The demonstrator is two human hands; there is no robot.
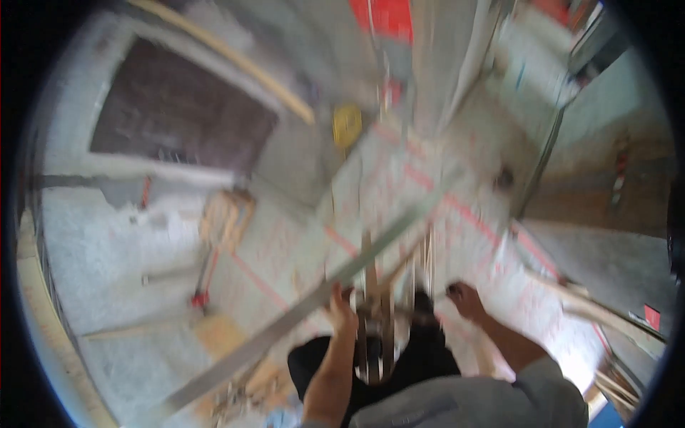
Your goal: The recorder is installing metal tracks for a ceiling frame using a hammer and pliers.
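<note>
A long, flat grey bar point(285, 321) runs slantwise from the lower left toward the upper middle. My left hand point(344, 314) is closed on it near its middle. My right hand point(467, 301) is off to the right, apart from the bar, with its fingers curled. Something small and dark shows at those fingertips, too blurred to name. Between my hands and in front of my legs stands a wooden frame point(387, 321) of narrow upright pieces, partly under the bar. Motion smears much of the picture.
Red lines mark the pale floor point(399, 192). A wooden stool-like piece point(227, 217) is at the left, with a red-ended tool point(200, 298) below it. A yellow object point(347, 125) lies ahead. Planks point(592, 307) line the right, and a dark panel point(182, 107) is at the upper left.
</note>
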